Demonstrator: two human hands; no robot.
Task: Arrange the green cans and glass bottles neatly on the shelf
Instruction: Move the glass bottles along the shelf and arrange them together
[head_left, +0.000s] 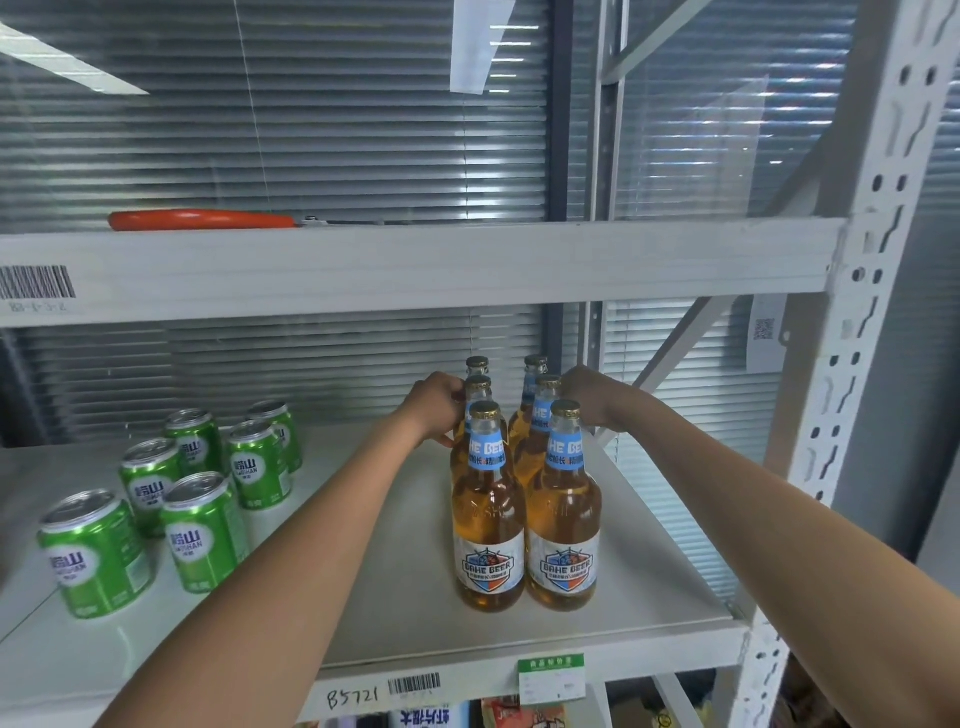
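Hands flank six amber glass bottles: left hand curls around a middle neck, right hand's fingers hidden; ribbed green cans stand apart.

Front glass bottles hide the rear ones; shelf cut off left.

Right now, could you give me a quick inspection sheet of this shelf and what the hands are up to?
Surface: white metal shelf board, barcode label on its front edge.
Job's things: six amber glass beer bottles in two rows, upright; six green drink cans loosely grouped at left.
Clutter: orange-handled tool on upper shelf.
Hands: left hand and right hand pressed against the middle bottles' necks.
Cables: nothing seen.
Surroundings: closed grey window blinds, white perforated rack upright.
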